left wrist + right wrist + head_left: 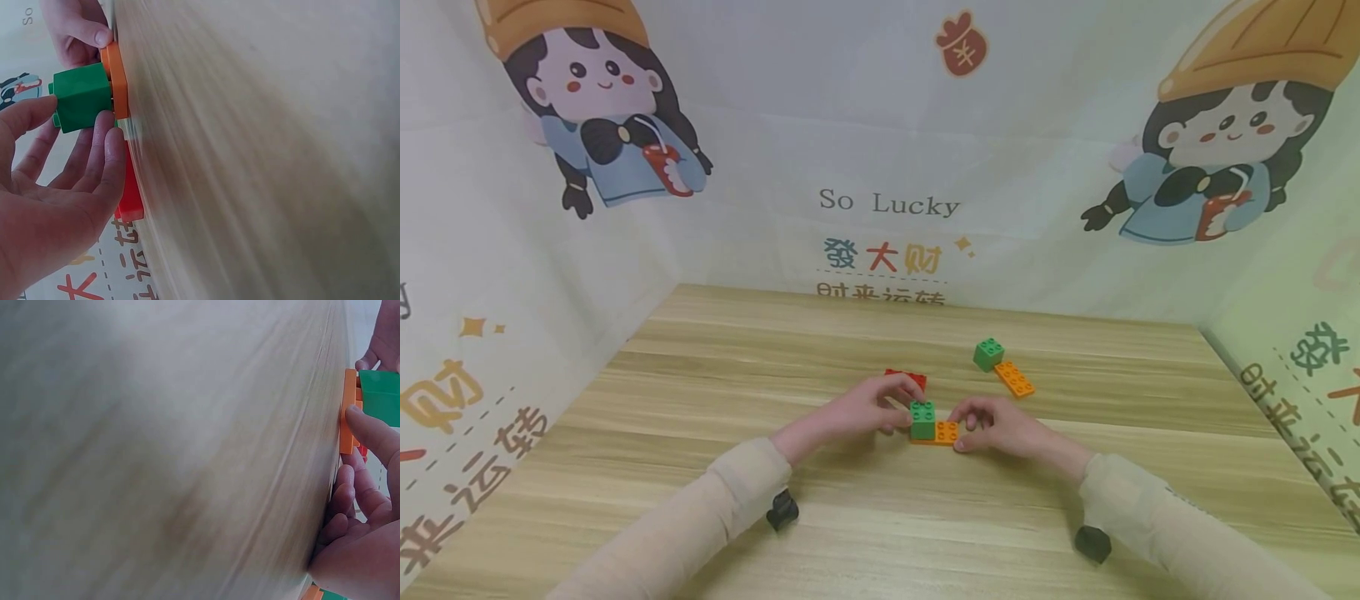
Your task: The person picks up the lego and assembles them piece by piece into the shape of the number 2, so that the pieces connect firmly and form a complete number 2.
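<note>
A green toy building block (922, 421) with studs on top stands over the left end of an orange studded plate (947, 432). My left hand (880, 406) holds this block, its thumb at the studded top and fingertips at a side in the left wrist view. Narrow gaps show between block and plate (120, 81), so I cannot tell whether they are fully joined. On the opposite side, my right hand (1000, 427) pinches the right end of the plate, its thumb (365, 428) on the long edge. Just behind the left hand lies a red studded piece (907, 378), partly hidden.
Farther back on the right, a second green block (988, 354) sits touching or very near another orange plate (1015, 378). The wood-grain table (700, 358) is bordered by a printed cloth backdrop (880, 125). Black wrist devices (783, 510) hang below both sleeves.
</note>
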A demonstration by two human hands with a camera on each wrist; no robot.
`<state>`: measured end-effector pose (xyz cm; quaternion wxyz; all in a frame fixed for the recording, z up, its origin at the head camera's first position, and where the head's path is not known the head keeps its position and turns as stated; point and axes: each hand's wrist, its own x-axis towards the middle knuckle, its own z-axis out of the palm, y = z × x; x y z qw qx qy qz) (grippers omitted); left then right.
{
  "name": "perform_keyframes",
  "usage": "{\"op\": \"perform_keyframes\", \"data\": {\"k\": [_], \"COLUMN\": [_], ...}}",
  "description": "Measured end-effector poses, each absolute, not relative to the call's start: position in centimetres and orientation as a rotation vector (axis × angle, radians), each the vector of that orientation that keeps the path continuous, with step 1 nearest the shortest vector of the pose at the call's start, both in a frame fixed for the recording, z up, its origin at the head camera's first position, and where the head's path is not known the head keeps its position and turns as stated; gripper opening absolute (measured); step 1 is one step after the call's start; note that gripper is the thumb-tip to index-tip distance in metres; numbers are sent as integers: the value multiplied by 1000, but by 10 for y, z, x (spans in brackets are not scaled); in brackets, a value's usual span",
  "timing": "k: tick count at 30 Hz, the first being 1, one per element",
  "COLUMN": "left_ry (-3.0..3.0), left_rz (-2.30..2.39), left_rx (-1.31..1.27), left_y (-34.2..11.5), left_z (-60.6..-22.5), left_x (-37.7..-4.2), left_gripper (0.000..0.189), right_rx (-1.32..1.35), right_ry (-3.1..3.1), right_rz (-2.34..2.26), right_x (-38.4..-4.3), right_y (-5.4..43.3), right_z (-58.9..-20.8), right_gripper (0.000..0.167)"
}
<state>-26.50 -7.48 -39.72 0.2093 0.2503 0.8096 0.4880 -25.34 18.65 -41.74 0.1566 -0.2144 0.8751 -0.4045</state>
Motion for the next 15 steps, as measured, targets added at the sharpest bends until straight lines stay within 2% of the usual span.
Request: {"op": "perform_keyframes", "data": {"k": [15], "left_ry": [2259], "left_rz": [1328], "left_rx": [722], "left_y": [-75], "left_z": [-396], "left_x": [-269], "left_gripper": [29], "right_rx": [-641], "right_ry": [2484], "right_rz": [-1188], "right_x": [-251], "right_y": [185], "right_z": [-415], "right_gripper": [33]}}
